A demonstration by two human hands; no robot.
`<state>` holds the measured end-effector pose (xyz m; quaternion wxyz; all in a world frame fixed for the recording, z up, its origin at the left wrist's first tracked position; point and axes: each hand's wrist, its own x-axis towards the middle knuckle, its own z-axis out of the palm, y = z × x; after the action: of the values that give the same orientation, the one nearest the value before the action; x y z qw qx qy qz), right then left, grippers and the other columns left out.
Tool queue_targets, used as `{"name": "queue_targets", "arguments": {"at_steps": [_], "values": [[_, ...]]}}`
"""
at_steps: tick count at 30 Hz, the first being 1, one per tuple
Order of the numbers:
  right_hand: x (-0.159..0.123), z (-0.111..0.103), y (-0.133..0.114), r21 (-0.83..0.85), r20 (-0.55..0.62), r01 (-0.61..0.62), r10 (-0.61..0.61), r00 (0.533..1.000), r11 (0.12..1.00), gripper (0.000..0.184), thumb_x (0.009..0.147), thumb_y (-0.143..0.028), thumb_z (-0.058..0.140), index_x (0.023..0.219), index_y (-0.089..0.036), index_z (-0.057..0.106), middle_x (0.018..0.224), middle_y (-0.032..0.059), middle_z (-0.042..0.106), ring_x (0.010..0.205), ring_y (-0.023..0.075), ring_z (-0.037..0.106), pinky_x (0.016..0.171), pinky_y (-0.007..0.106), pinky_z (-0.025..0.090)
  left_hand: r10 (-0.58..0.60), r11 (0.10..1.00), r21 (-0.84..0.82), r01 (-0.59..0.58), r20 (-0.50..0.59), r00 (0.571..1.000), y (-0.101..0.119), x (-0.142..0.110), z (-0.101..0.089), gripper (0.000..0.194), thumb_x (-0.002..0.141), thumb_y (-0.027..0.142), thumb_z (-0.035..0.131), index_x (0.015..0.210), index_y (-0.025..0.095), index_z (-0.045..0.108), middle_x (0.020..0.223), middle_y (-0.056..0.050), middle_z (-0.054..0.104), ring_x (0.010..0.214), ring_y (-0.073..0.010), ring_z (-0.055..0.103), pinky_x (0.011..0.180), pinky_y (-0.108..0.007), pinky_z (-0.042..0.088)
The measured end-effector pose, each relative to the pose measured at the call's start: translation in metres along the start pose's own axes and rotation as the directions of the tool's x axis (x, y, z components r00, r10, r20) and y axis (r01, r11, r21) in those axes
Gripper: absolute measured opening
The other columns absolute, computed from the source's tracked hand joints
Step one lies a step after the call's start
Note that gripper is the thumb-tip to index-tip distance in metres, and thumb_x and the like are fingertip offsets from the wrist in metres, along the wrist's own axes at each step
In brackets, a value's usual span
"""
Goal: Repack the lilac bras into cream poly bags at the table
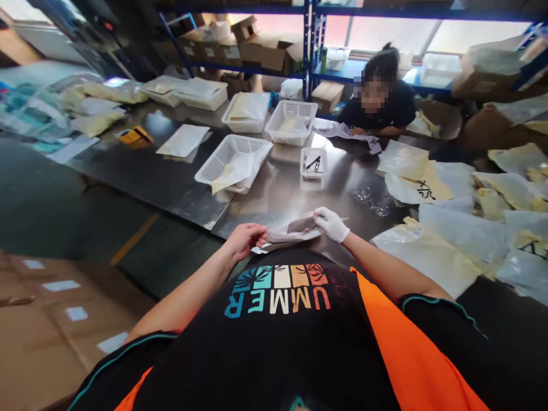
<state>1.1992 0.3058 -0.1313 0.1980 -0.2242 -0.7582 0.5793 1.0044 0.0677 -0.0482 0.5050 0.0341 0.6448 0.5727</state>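
Close in front of my body, at the near edge of the metal table, I hold a thin white sheet (285, 234) between both hands. It may be a plastic bag or paper; I cannot tell which. A darker grey piece (299, 225) lies on or in it, near the right end. My bare left hand (248, 238) pinches the left end of the sheet. My right hand (331, 224), in a white glove, is closed on the right end. Beyond the hands stands a small white tray (305, 173) with black tools in it.
White baskets (205, 165) stand along the metal table (257, 208). Papers and clear bags (445, 234) are heaped on the right. Across the table a person (385, 108) leans over white material. Cardboard boxes (55, 319) lie at lower left; blue shelving (306, 51) is behind.
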Motion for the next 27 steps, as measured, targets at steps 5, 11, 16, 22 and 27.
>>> {"name": "queue_targets", "arguments": {"at_steps": [5, 11, 16, 22, 27], "values": [[0.008, -0.017, 0.006, -0.179, -0.092, 0.064, -0.082, 0.992, 0.982, 0.02, 0.095, -0.04, 0.057, 0.093, -0.022, 0.066, 0.094, 0.0076, 0.072, 0.09, 0.0239, 0.065, 0.093, 0.041, 0.056, 0.006, 0.997, -0.074, -0.013, -0.092, 0.996, -0.009, -0.004, 0.0, 0.009, 0.076, 0.013, 0.081, 0.074, 0.01, 0.072, 0.061, -0.003, 0.068, 0.048, -0.0104, 0.057, 0.045, -0.021, 0.043], [0.002, -0.057, 0.002, -0.402, 0.338, 0.31, -0.175, 0.925, 0.862, 0.008, 0.086, -0.026, 0.07, 0.085, -0.024, 0.078, 0.102, 0.0097, 0.08, 0.101, 0.0276, 0.069, 0.104, 0.042, 0.051, -0.018, 0.992, -0.129, 0.0, -0.141, 0.99, -0.009, -0.009, 0.012, 0.012, 0.08, 0.015, 0.08, 0.074, 0.009, 0.072, 0.061, -0.004, 0.067, 0.045, -0.0089, 0.055, 0.043, -0.019, 0.042], [-0.015, -0.068, 0.005, -0.678, 0.406, 0.483, -0.265, 0.874, 0.554, 0.032, 0.096, -0.025, 0.061, 0.119, -0.015, 0.08, 0.122, 0.02, 0.08, 0.106, 0.0327, 0.072, 0.106, 0.05, 0.051, 0.067, 0.982, -0.177, -0.07, -0.022, 0.997, -0.007, -0.023, 0.027, 0.02, 0.074, 0.011, 0.084, 0.093, 0.006, 0.08, 0.077, -0.01, 0.079, 0.064, -0.0155, 0.073, 0.06, -0.023, 0.059], [-0.019, -0.032, -0.041, -0.568, 0.38, 0.663, -0.558, 0.737, 0.489, 0.038, 0.106, -0.039, 0.055, 0.129, -0.017, 0.076, 0.141, 0.0196, 0.071, 0.125, 0.0325, 0.065, 0.109, 0.048, 0.05, 0.175, 0.984, 0.004, -0.176, 0.088, 0.981, -0.008, -0.025, 0.059, 0.031, 0.077, 0.017, 0.089, 0.106, 0.01, 0.083, 0.091, -0.012, 0.084, 0.08, -0.0215, 0.08, 0.081, -0.033, 0.064], [-0.016, -0.015, -0.072, -0.602, 0.424, 0.69, -0.57, 0.703, 0.403, 0.032, 0.111, -0.034, 0.049, 0.115, -0.019, 0.077, 0.107, 0.0138, 0.077, 0.098, 0.0275, 0.064, 0.09, 0.04, 0.046, 0.457, 0.755, 0.433, -0.493, 0.193, 0.868, -0.009, -0.02, 0.091, 0.009, 0.091, 0.022, 0.077, 0.098, 0.02, 0.082, 0.086, -0.007, 0.081, 0.074, -0.0198, 0.074, 0.074, -0.028, 0.056]]}}
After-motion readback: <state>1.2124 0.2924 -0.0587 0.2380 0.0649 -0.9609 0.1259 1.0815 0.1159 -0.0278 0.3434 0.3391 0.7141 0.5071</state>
